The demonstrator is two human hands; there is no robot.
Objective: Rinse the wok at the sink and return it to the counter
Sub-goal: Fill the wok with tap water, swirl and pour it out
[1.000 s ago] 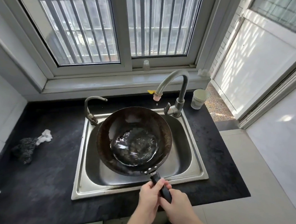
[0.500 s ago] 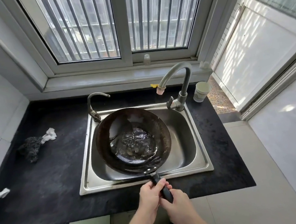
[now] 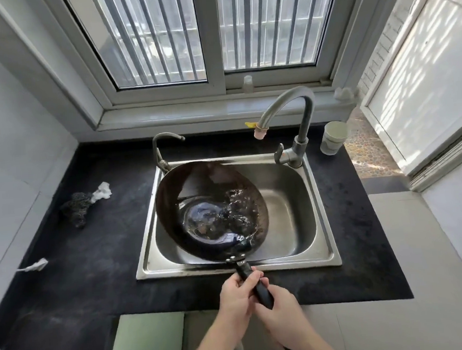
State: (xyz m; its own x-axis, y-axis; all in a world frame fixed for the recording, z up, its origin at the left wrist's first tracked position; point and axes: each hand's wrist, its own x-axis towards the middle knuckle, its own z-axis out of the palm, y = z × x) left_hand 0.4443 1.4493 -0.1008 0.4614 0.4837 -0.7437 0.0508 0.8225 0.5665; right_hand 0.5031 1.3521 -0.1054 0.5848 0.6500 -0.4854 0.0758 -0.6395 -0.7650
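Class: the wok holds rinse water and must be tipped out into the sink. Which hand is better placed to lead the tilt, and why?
The left hand. It grips the handle nearer the wok, close to the rivets, so it probably controls the tilt best. The right hand holds the handle's far end and can steady it over the sink.

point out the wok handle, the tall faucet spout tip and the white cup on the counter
wok handle (image 3: pixel 255 285): head view, black grip between the two hands
tall faucet spout tip (image 3: pixel 259 132): head view, pinkish nozzle end
white cup (image 3: pixel 334 137): head view, outer side wall
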